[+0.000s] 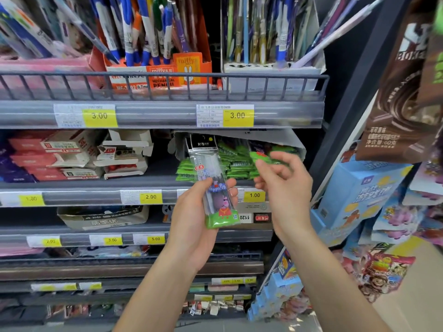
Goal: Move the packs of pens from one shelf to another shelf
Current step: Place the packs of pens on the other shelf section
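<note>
My left hand grips a clear pack of pens with a cartoon pig on a green base, held upright in front of the second shelf. My right hand is raised beside it and pinches a small green pack at its fingertips, just in front of a grey box on that shelf. Several more green packs are stacked inside the box.
The top shelf has a wire rail and holds an orange pencil box and a white pen stand. Red and white cartons fill the second shelf's left. Snack bags hang at right, above blue boxes.
</note>
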A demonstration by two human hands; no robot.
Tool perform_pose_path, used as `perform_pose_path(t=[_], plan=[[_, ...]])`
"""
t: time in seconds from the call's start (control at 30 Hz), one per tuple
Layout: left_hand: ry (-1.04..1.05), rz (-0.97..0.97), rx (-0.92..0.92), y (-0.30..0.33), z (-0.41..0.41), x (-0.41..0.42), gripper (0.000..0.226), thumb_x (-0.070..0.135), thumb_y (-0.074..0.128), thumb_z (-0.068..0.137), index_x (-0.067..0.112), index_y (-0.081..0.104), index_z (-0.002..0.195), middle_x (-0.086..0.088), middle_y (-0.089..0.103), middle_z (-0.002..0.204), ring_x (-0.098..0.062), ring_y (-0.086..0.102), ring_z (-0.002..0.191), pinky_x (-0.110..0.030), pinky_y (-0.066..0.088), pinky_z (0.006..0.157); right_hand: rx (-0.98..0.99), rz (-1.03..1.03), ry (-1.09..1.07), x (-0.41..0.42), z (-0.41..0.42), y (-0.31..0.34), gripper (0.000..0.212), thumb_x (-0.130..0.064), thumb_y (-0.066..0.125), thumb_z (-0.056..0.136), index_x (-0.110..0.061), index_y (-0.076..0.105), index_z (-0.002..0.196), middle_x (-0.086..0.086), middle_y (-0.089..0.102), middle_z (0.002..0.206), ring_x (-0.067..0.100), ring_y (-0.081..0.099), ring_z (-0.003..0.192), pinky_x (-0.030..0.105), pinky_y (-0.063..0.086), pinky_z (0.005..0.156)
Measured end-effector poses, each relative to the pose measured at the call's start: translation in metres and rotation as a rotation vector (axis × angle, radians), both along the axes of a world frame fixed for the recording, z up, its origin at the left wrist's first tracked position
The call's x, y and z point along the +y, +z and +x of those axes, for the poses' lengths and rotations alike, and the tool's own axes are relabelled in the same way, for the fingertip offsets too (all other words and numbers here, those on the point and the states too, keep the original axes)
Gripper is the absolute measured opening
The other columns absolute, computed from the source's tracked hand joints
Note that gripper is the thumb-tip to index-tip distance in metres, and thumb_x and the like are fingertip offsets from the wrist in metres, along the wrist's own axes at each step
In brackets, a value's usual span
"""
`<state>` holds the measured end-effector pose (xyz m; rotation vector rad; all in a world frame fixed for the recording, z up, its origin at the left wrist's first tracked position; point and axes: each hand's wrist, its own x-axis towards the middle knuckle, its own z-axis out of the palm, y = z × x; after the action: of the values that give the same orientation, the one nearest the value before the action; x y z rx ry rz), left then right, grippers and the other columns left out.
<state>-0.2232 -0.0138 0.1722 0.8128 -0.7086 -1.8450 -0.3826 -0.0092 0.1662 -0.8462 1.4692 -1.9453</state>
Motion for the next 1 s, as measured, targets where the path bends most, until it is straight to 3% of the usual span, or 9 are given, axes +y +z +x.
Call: perform_pose_path(t=[0.13,0.23,0.37,0.47,0.6,0.67,0.77,0.9,1.0], plan=[[-0.015,0.01,-0.003,0.002,0.0,0.002,0.036,0.028,0.043,0.111,0.007,0.063,0.133,-0.019,0.077,0.119,-0.021,0.075,0.094,-0.035,0.059,0.081,0.305,0.053,-0.032,-0.021,-0.008,-0.001,0.033,-0.014,0.072,0.094,-0.019,0.067,0.126,-0.003,0.069,0.069,0.011,0.067,0.06,0.03,0.059,0.067],[-0.019,0.012,0.007,0.004,0.0,0.003,0.037,0.029,0.041,0.112,0.007,0.062,0.134,-0.02,0.077,0.119,-0.021,0.076,0.092,-0.034,0.06,0.08,0.409,0.11,-0.016,-0.036,-0.014,-0.004,0.031,-0.019,0.067,0.096,-0.015,0.069,0.127,-0.006,0.068,0.068,0.02,0.069,0.066,0.047,0.061,0.075],[-0.035,0.013,0.008,0.005,0.002,0.004,0.041,0.028,0.039,0.112,0.003,0.061,0.136,-0.021,0.077,0.12,-0.022,0.077,0.096,-0.032,0.063,0.078,0.468,0.171,0.023,-0.04,-0.016,-0.001,0.034,-0.014,0.062,0.097,-0.019,0.066,0.131,-0.003,0.07,0.082,0.024,0.071,0.079,0.051,0.06,0.081],[-0.061,0.02,-0.009,0.006,0.005,0.003,0.042,0.027,0.037,0.112,0.003,0.06,0.138,-0.018,0.077,0.122,-0.024,0.076,0.106,-0.035,0.06,0.085,0.395,0.133,0.073,-0.019,-0.007,0.0,0.035,-0.013,0.06,0.098,-0.027,0.062,0.13,-0.003,0.069,0.082,0.014,0.07,0.072,0.042,0.061,0.069],[-0.056,0.001,-0.077,0.007,0.005,-0.001,0.043,0.03,0.038,0.112,0.006,0.069,0.13,-0.011,0.077,0.125,-0.024,0.076,0.108,-0.039,0.06,0.083,0.232,0.239,0.328,0.036,0.032,-0.013,0.017,-0.041,0.055,0.1,-0.047,0.061,0.114,-0.002,0.068,0.079,0.015,0.065,0.061,0.035,0.055,0.05],[-0.056,0.005,-0.096,0.007,0.004,-0.001,0.042,0.03,0.042,0.111,0.007,0.074,0.124,-0.01,0.078,0.123,-0.026,0.075,0.098,-0.041,0.058,0.078,0.082,0.275,0.464,0.05,0.05,-0.014,0.02,-0.037,0.051,0.105,-0.044,0.062,0.12,-0.004,0.072,0.079,0.02,0.062,0.054,0.032,0.05,0.044],[-0.07,-0.009,-0.16,0.003,0.002,0.0,0.043,0.034,0.045,0.11,0.009,0.079,0.118,-0.01,0.079,0.112,-0.024,0.07,0.08,-0.031,0.05,0.055,-0.1,0.224,0.508,0.057,0.058,-0.007,0.025,-0.024,0.047,0.108,-0.031,0.066,0.123,0.002,0.069,0.072,0.023,0.057,0.049,0.031,0.046,0.04],[-0.064,-0.117,-0.233,0.003,-0.001,0.002,0.04,0.033,0.048,0.11,0.008,0.078,0.116,-0.014,0.08,0.108,-0.029,0.072,0.086,-0.034,0.053,0.058,-0.11,0.187,0.508,0.058,0.054,0.004,0.022,-0.023,0.051,0.107,-0.024,0.072,0.115,0.002,0.067,0.076,0.02,0.054,0.048,0.028,0.044,0.041],[0.102,-0.459,-0.561,0.004,0.002,-0.008,0.042,0.039,0.047,0.11,0.018,0.081,0.096,-0.004,0.08,0.094,-0.019,0.073,0.084,-0.034,0.056,0.072,-0.203,0.153,0.531,0.055,0.043,0.012,0.026,-0.021,0.055,0.105,-0.021,0.077,0.092,0.004,0.06,0.064,0.016,0.046,0.046,0.023,0.035,0.039]])
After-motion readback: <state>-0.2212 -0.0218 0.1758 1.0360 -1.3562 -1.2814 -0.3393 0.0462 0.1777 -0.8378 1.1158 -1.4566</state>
